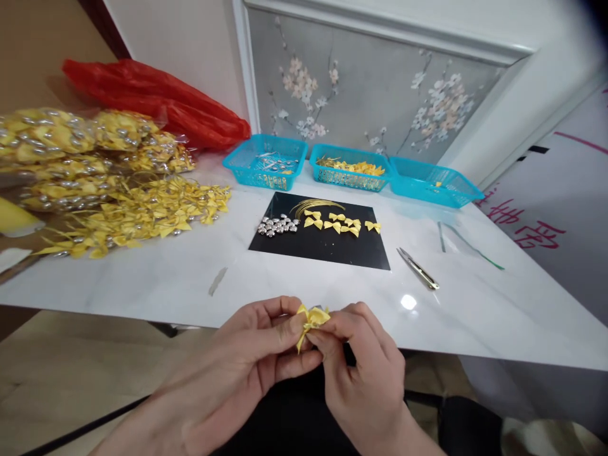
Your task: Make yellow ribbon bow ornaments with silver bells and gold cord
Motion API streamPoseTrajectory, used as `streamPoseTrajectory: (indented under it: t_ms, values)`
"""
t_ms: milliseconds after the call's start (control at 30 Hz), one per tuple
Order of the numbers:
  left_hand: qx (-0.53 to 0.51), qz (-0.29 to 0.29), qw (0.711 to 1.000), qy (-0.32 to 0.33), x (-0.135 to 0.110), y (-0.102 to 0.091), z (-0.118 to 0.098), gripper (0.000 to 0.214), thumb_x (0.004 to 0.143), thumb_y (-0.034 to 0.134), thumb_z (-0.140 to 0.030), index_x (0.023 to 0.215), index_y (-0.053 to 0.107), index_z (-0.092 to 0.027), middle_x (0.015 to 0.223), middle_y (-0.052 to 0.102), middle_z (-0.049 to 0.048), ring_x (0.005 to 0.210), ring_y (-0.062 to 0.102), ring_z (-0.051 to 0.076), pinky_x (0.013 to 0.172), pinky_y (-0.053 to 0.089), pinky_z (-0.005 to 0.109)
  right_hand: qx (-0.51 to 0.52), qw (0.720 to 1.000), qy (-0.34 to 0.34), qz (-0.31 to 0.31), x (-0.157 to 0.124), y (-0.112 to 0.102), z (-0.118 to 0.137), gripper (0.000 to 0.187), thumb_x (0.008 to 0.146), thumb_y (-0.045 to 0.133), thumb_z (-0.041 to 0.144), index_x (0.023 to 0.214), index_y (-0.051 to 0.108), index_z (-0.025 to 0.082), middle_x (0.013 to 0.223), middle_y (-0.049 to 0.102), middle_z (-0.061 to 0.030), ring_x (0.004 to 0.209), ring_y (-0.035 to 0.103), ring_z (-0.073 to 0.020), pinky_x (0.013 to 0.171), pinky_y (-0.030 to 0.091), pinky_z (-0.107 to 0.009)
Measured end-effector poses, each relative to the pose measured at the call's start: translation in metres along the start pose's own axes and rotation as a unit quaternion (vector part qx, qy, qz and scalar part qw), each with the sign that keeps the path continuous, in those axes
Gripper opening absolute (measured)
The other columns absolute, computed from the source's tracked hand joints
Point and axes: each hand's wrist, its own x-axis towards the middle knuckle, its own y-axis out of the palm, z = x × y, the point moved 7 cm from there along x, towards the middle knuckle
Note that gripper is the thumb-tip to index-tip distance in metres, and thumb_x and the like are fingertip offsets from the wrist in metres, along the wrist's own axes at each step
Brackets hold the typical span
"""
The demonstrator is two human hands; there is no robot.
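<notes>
A yellow ribbon bow (313, 318) is pinched between my two hands, just over the table's near edge. My left hand (266, 339) grips its left side between thumb and fingers. On the right side, my right hand (363, 354) holds it with thumb and forefinger. A bit of silver shows behind the bow, its shape mostly hidden. Beyond my hands lies a black mat (327, 253) bearing several yellow bows (350, 228), a heap of silver heart-shaped beads (278, 226) and a bundle of thin gold ties (316, 205).
Three blue baskets (266, 179) line the back; the middle one holds yellow pieces (354, 166). Small scissors-like snips (418, 269) lie right of the mat. At left are finished-looking yellow bows with beads (156, 212), filled clear bags (45, 136) and a red bag (156, 95).
</notes>
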Motion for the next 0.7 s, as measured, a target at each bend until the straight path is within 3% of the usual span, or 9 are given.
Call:
streamPoseTrajectory:
  t_ms: [167,433,533,700]
  values:
    - [0.004,-0.014,1.0,0.008,-0.003,0.001,-0.002,0.017,0.07,0.085,-0.006,0.078,0.071,-0.012,0.079,0.073,0.0057,0.074,0.071,0.016,0.068,0.064,0.025,-0.018,1.0,0.002,0.012,-0.002,0.001,-0.001,0.02,0.089,0.054,0.003,0.086,0.051,0.022,0.067,0.054,0.0032,0.055,0.052,-0.0119,0.051,0.047,-0.023]
    - [0.015,-0.03,0.999,0.005,-0.007,0.001,0.005,0.02,0.069,0.086,-0.008,0.08,0.071,-0.015,0.077,0.072,0.0031,0.073,0.071,0.016,0.066,0.063,0.024,0.145,0.977,0.148,0.055,-0.011,0.011,-0.018,0.024,0.087,0.056,0.004,0.089,0.05,0.027,0.074,0.058,0.0078,0.062,0.057,-0.0068,0.059,0.049,-0.012]
    - [0.039,-0.013,0.999,0.028,-0.011,0.002,0.003,0.018,0.072,0.086,-0.016,0.079,0.07,-0.016,0.077,0.071,0.0021,0.074,0.069,0.014,0.07,0.062,0.025,0.151,0.974,0.162,0.055,-0.008,0.006,-0.024,0.026,0.082,0.064,0.005,0.089,0.052,0.027,0.073,0.058,0.0089,0.063,0.056,-0.0073,0.06,0.048,-0.013]
    - [0.104,-0.002,0.992,0.077,-0.015,0.008,-0.007,0.022,0.072,0.086,-0.029,0.078,0.068,-0.018,0.078,0.069,0.0004,0.076,0.064,0.014,0.072,0.059,0.024,0.163,0.967,0.133,0.142,0.004,0.0,-0.024,0.014,0.086,0.067,0.013,0.09,0.059,0.024,0.081,0.057,0.0033,0.072,0.054,-0.011,0.064,0.047,-0.02]
